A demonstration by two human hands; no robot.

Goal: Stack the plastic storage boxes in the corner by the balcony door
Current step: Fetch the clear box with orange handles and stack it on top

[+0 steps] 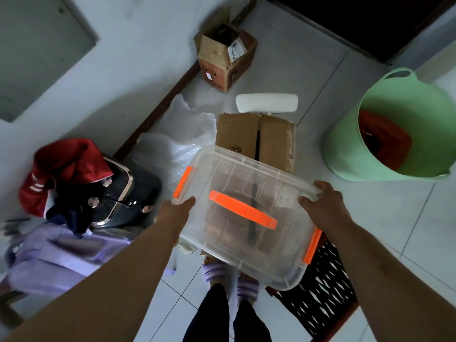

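Note:
A clear plastic storage box [249, 193] with an orange lid handle and orange side clips hangs above the floor, tilted, lid up. My left hand [179, 208] grips its near left edge beside one orange clip. My right hand [320, 201] grips its far right corner. Through the see-through box I make out a brown cardboard box underneath. No other storage box is visible.
A flat cardboard box [254, 137] lies on the floor beyond the storage box, a white pad [266, 102] behind it. An open carton [225, 55] stands by the wall. A green tub [394, 127] sits right. A black lattice crate [318, 287], bags and a fan [118, 193] crowd nearby.

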